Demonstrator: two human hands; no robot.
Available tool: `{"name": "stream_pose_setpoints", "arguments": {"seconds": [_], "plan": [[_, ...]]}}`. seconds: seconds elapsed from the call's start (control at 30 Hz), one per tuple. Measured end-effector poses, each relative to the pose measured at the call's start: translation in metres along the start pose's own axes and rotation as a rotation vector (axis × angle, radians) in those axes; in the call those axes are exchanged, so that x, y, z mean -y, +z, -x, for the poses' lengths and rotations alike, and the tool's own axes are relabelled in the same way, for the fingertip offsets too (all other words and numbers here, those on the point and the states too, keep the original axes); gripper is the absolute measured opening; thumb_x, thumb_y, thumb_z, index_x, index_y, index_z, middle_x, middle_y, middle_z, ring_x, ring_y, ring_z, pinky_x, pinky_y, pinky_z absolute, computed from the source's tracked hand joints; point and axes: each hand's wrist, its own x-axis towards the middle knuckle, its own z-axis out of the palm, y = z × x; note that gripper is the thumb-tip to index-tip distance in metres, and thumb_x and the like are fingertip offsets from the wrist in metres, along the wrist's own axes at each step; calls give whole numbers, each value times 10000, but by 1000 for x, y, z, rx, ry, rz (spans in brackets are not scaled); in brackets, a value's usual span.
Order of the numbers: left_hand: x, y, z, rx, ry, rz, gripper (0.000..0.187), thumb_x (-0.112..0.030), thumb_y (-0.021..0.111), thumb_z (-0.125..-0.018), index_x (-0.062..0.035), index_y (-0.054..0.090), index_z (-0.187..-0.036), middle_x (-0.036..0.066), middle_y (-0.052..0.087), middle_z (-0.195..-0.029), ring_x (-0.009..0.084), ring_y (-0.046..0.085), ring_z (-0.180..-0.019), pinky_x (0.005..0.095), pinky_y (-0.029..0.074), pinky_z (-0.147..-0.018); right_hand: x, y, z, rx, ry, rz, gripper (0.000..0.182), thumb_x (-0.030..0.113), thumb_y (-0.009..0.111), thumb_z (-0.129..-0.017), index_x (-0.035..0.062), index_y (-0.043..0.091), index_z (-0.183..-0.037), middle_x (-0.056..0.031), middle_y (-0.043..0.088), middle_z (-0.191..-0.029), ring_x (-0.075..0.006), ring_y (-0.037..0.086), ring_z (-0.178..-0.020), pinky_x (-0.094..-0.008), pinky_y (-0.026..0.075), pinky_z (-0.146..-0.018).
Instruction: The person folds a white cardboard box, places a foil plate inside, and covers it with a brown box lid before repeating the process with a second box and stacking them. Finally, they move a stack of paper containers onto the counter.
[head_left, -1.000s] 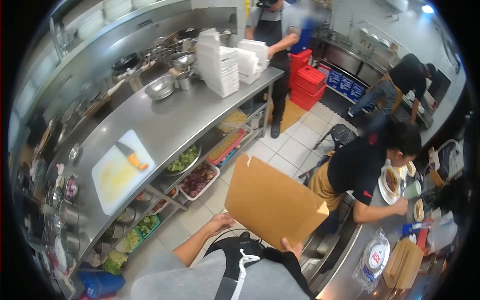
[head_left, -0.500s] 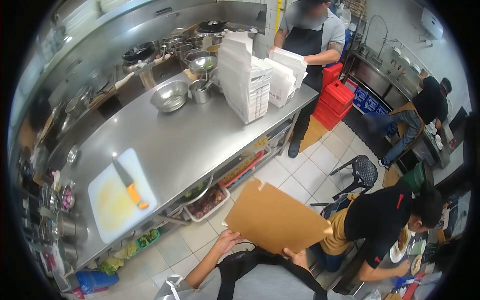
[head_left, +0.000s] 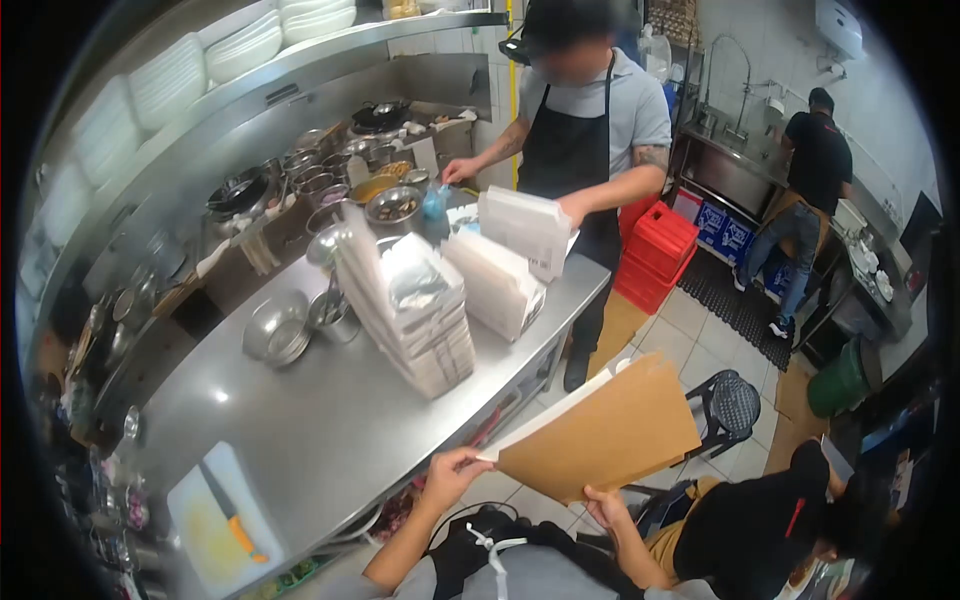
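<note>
My left hand [head_left: 454, 478] pinches the left corner of a flat cardboard sheet [head_left: 605, 432], brown on the near face with a white layer showing along its upper left edge. At the sheet's lower edge, my right hand [head_left: 606, 506] grips it with the thumb on the brown face. The sheet is tilted in front of me, beyond the steel table's front edge. Nearest to it on the table is a stack of white cardboard boxes [head_left: 440, 355] with open tops. More white boxes [head_left: 492, 285] stand behind that stack.
A knife [head_left: 229, 508] with an orange handle lies on a white cutting board [head_left: 195, 540] on the steel table [head_left: 200, 420]. Metal bowls [head_left: 277, 330] stand farther back. A co-worker [head_left: 590, 120] faces me across the table. Another person [head_left: 745, 530] bends beside a black stool [head_left: 733, 405] at right.
The cardboard sheet has moved up and right and turned, exposing its white edge. My view has shifted. The co-worker opposite now reaches toward a blue item with one hand.
</note>
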Motion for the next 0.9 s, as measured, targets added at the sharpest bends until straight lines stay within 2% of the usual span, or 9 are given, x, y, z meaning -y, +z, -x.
{"name": "stream_pose_setpoints", "arguments": {"seconds": [0.27, 0.4, 0.47, 0.57, 0.7, 0.77, 0.8, 0.87, 0.9], "plan": [[21, 15, -104, 123, 211, -56, 103, -84, 642, -824, 12, 678, -835, 90, 685, -782, 135, 647, -725, 256, 496, -671, -5, -22, -69, -166, -26, -65, 433, -36, 604, -791, 52, 478, -1196, -79, 546, -1155, -244, 531, -1072, -393, 456, -900], [11, 24, -148, 152, 131, -23, 114, -69, 606, -849, 29, 663, -834, 99, 676, -766, 151, 642, -708, 259, 496, -670, -5, 8, -73, -288, 17, -243, 437, 11, 607, -812, 39, 455, -1221, -122, 547, -1173, -276, 539, -1079, -437, 457, -900], [9, 26, -165, 155, 212, -54, 139, -91, 597, -862, 30, 661, -837, 103, 672, -765, 155, 639, -704, 259, 492, -670, -13, -2, -82, -298, 193, -286, 470, 25, 584, -833, 59, 412, -1269, -146, 523, -1215, -293, 527, -1107, -460, 455, -906], [9, 35, -182, 96, 198, -25, 137, -99, 616, -850, 28, 662, -830, 117, 674, -778, 167, 640, -681, 262, 488, -637, -21, -33, -108, -120, 265, -477, 494, 30, 555, -852, 71, 366, -1306, -164, 488, -1258, -310, 517, -1123, -481, 448, -916], [23, 44, -198, 146, 214, -76, 126, -95, 626, -842, 23, 670, -833, 120, 669, -743, 176, 631, -622, 264, 480, -589, 3, -19, -117, -233, 324, -456, 495, 40, 552, -858, 72, 356, -1312, -156, 470, -1283, -316, 512, -1130, -486, 439, -929], [23, 46, -200, 124, 237, -120, 106, -84, 645, -824, 15, 680, -833, 116, 663, -702, 179, 618, -570, 265, 473, -553, -24, -89, -130, -39, 418, -338, 423, 203, 566, -884, 41, 421, -1247, -155, 578, -1145, -288, 594, -1001, -415, 488, -833], [27, 46, -200, 120, 232, -127, 106, -84, 645, -824, 15, 680, -833, 116, 663, -702, 179, 618, -570, 265, 473, -553, -18, -75, -135, -35, 426, -343, 423, 203, 566, -884, 41, 421, -1247, -155, 578, -1145, -288, 594, -1001, -415, 488, -833], [36, 46, -206, 155, 272, -188, 93, -81, 667, -804, 4, 692, -834, 112, 666, -695, 172, 614, -555, 261, 468, -543, 30, 10, -150, -102, 135, -376, 443, 56, 529, -880, 77, 375, -1295, -132, 472, -1288, -317, 522, -1123, -486, 440, -931], [33, 45, -209, 151, 271, -190, 93, -81, 667, -804, 4, 692, -834, 112, 666, -695, 172, 614, -555, 261, 468, -543, 34, 8, -156, -99, 139, -375, 443, 56, 529, -880, 77, 375, -1295, -132, 472, -1288, -317, 522, -1123, -486, 440, -931]]}}
